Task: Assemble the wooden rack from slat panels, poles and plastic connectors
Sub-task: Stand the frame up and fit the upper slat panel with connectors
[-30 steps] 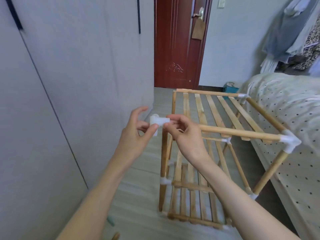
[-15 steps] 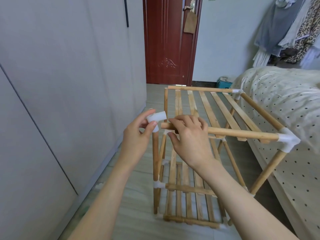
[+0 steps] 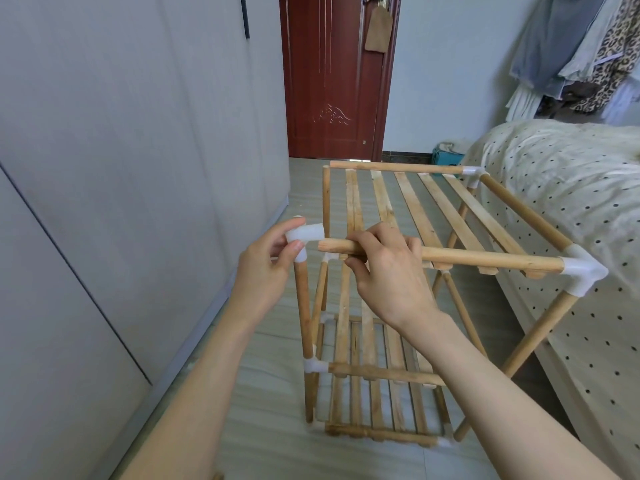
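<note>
Corner joint at frame centre-left
Left hand (image 3: pixel 268 271) pinches the white connector (image 3: pixel 302 241), now seated on the upright pole (image 3: pixel 304 313); right hand (image 3: pixel 388 271) grips the top rail (image 3: pixel 485 259), its end nearer the connector's socket.

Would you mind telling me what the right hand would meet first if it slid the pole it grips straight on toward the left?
Most likely the white plastic connector pinched by the left hand: the right hand holds the pole with its tip just short of the open socket, though depth is uncertain.

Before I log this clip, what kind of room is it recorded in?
Most likely a bedroom at home: a bed with a spotted cover stands on the right, clothes hang above it, and a red-brown door closes the far wall.
</note>
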`<state>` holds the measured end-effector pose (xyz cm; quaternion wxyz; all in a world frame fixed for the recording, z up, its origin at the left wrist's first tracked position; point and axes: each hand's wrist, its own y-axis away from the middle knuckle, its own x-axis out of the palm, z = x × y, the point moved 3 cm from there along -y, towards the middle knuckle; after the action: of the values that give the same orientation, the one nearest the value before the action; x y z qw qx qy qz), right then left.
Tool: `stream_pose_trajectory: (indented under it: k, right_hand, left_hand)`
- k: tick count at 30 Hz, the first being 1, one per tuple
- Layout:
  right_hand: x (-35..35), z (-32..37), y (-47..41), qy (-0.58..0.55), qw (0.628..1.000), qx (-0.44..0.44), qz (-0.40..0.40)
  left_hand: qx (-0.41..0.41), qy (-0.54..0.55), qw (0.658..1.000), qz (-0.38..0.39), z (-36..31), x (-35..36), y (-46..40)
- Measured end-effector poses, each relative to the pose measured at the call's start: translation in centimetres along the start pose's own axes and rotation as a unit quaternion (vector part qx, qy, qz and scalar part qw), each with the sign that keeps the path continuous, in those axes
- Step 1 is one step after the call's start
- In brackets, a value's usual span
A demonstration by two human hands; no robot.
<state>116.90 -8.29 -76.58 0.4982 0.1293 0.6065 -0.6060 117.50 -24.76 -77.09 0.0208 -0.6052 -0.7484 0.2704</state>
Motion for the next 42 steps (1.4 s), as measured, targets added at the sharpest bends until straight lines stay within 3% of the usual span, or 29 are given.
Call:
stream_pose_trajectory:
  k: [5,10,22,32,38,42]
  right_hand:
    - [-0.2,-0.1,0.1,0.000,1.000,0.001,0.004]
    - [-1.1,-0.4,-0.2,-0.016,1.000,0.017,-0.005]
    - [-0.9,-0.6,0.0,-0.022,0.999,0.006,-0.039]
    - [-0.9,-0.7,0.2,0.002,0.999,-0.019,-0.040]
    - [-0.7,-0.8,0.2,0.005,0.999,-0.037,-0.025]
    - [-0.5,-0.8,0.2,0.000,0.999,-0.033,-0.039]
  left_hand:
    - [0.013,-0.028,1.000,0.004,0.3,-0.4,0.0]
    - [0.068,-0.134,0.989,0.009,0.4,-0.2,0.2]
    - [0.034,-0.121,0.992,-0.008,-0.2,0.4,1.4]
    - [-0.077,-0.028,0.995,0.049,0.0,2.1,1.1]
    - [-0.159,0.138,0.978,-0.003,-0.3,2.3,0.0]
    - [-0.160,0.143,0.976,-0.026,-0.6,3.3,-0.2]
